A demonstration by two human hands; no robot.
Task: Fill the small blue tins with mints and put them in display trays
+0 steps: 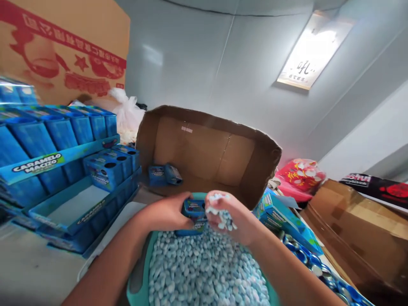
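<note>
A teal tub (pixel 147 267) full of pale blue candies (pixel 204 267) stands in front of me. Over its far part, my left hand (pixel 170 212) grips a small blue box (pixel 194 206) between thumb and fingers. Beneath that box another blue surface with lettering shows. Just right of the box, my right hand (pixel 226 214) is cupped round a heap of the pale candies, some of them showing between its fingers. Parts of the fingers on both hands are hidden.
On the left stand stacked trays (pixel 63 159) of blue boxes. A brown carton (pixel 204 148) lies open behind the tub, with two blue packs (pixel 164 174) inside. At right are a blue display box (pixel 283 216), round metallic-blue items (pixel 315 265) and a cardboard box (pixel 360 229).
</note>
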